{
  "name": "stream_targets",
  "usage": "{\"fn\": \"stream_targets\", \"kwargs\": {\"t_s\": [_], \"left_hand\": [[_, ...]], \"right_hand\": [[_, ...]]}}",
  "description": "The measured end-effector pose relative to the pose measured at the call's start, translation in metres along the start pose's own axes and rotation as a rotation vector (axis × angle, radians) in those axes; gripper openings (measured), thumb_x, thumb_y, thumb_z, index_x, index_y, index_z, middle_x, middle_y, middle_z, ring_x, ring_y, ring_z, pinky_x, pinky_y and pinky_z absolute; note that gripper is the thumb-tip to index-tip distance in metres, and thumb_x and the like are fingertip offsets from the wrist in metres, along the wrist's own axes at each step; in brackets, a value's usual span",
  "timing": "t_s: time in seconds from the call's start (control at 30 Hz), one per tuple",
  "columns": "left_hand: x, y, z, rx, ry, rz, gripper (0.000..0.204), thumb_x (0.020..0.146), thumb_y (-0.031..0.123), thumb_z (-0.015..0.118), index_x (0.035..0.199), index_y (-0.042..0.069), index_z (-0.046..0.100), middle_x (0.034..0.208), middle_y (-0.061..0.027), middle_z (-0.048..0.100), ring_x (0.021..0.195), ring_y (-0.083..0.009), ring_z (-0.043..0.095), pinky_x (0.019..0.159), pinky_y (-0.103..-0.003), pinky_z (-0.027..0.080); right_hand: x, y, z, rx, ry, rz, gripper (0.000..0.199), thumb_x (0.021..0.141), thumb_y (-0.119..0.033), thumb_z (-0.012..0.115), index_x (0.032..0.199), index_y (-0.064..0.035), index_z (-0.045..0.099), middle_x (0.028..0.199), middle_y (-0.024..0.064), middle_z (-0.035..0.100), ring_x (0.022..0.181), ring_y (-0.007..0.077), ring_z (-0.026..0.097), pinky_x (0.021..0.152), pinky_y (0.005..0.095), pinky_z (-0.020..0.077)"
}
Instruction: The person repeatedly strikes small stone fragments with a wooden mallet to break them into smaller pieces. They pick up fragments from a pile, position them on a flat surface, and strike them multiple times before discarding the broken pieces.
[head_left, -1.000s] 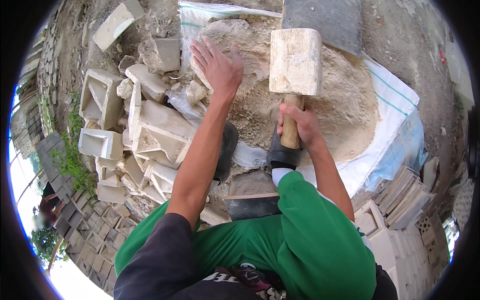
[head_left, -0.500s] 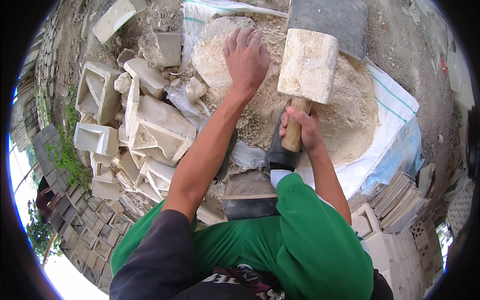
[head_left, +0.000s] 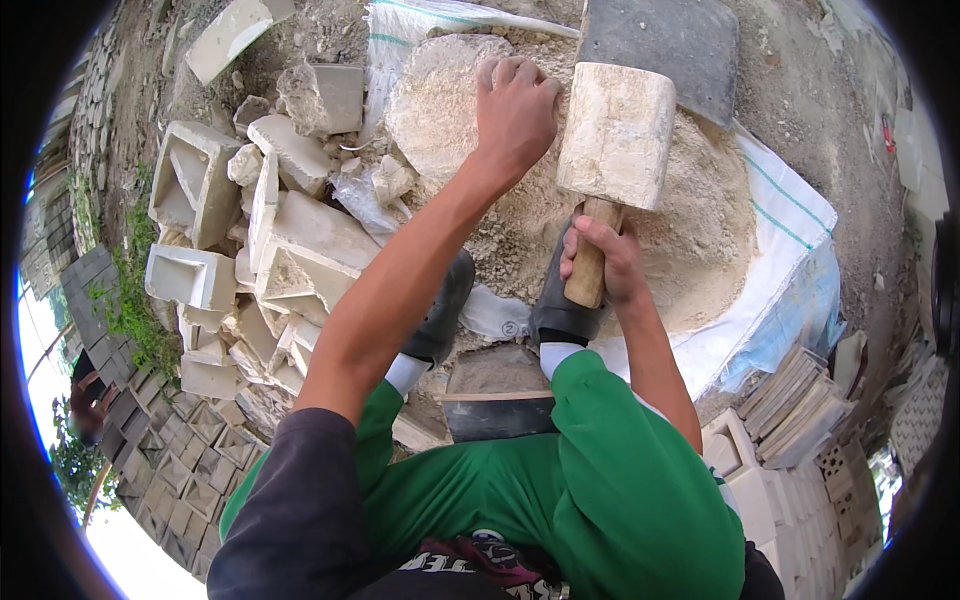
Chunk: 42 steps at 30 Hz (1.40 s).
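A large wooden mallet with a thick, pale, dust-coated head stands upright over the crushed material. My right hand is wrapped round its short brown handle. To the left of the mallet head, my left hand is held back-up with its fingers curled down; whatever they hold, if anything, is hidden. Beside that hand lies a rough, pale stone block covered in dust. Under and around both hands spreads a heap of crushed whitish rubble and powder.
The heap lies on a white sack sheet with green stripes. Broken pale mould pieces pile up at left. A dark flat slab lies beyond the mallet. My dark shoes stand at the near edge, and stacked tiles are at right.
My left hand has shifted right, toward the mallet head, and its spread fingers have curled in. My left forearm has swung lower, uncovering my left shoe. The mallet has barely moved.
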<state>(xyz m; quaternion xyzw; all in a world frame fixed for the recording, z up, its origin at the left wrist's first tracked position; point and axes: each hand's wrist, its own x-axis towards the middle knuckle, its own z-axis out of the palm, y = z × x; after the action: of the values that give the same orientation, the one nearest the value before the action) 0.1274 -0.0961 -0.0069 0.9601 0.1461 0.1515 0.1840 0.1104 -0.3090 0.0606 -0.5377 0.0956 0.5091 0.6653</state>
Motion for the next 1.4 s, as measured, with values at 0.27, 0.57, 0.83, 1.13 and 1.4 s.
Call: {"fn": "stream_targets", "kwargs": {"t_s": [0.27,0.57,0.83,1.13,1.4], "left_hand": [[-0.048,0.006,-0.027,-0.063,0.181,-0.288,0.020,0.091,0.018,0.069,0.110,0.010,0.073,0.122,-0.0117,0.063,0.122,-0.0326,0.052,0.107,-0.048,0.035],[-0.098,0.036,-0.018,-0.220,0.245,-0.350,0.031,0.095,0.013,0.066,0.125,0.003,0.063,0.126,-0.0163,0.058,0.122,-0.0361,0.051,0.105,-0.046,0.040],[-0.132,0.075,0.001,-0.641,0.256,-1.035,0.034,0.100,0.017,0.064,0.127,-0.003,0.059,0.125,-0.0170,0.055,0.110,-0.0236,0.062,0.095,-0.035,0.051],[-0.116,0.083,0.011,-0.713,0.252,-0.965,0.045,0.096,0.018,0.066,0.134,-0.005,0.057,0.122,-0.0194,0.058,0.105,-0.0287,0.061,0.094,-0.038,0.050],[-0.098,0.088,0.002,-0.779,0.160,-0.978,0.051,0.101,0.017,0.062,0.142,-0.009,0.049,0.136,-0.0255,0.055,0.122,-0.0297,0.060,0.103,-0.038,0.050]], "right_hand": [[-0.001,-0.001,-0.001,-0.007,0.017,0.020,0.029,0.089,-0.027,0.071,0.092,0.0008,0.062,0.073,0.0091,0.063,0.057,0.0193,0.065,0.053,0.0334,0.0552],[0.000,-0.003,0.001,-0.004,0.009,0.001,0.030,0.089,-0.026,0.072,0.097,0.0009,0.061,0.073,0.0095,0.064,0.055,0.0196,0.065,0.051,0.0337,0.0555],[0.001,0.000,-0.002,0.027,0.004,0.030,0.030,0.089,-0.024,0.072,0.099,0.0016,0.061,0.074,0.0103,0.064,0.055,0.0205,0.066,0.051,0.0344,0.0562],[0.000,-0.003,0.000,0.003,-0.009,0.028,0.031,0.092,-0.025,0.068,0.106,-0.0002,0.057,0.076,0.0107,0.063,0.057,0.0210,0.064,0.054,0.0348,0.0547],[0.001,0.002,-0.005,0.000,-0.025,0.018,0.031,0.093,-0.025,0.067,0.109,-0.0005,0.056,0.076,0.0102,0.063,0.058,0.0208,0.064,0.054,0.0343,0.0549]]}}
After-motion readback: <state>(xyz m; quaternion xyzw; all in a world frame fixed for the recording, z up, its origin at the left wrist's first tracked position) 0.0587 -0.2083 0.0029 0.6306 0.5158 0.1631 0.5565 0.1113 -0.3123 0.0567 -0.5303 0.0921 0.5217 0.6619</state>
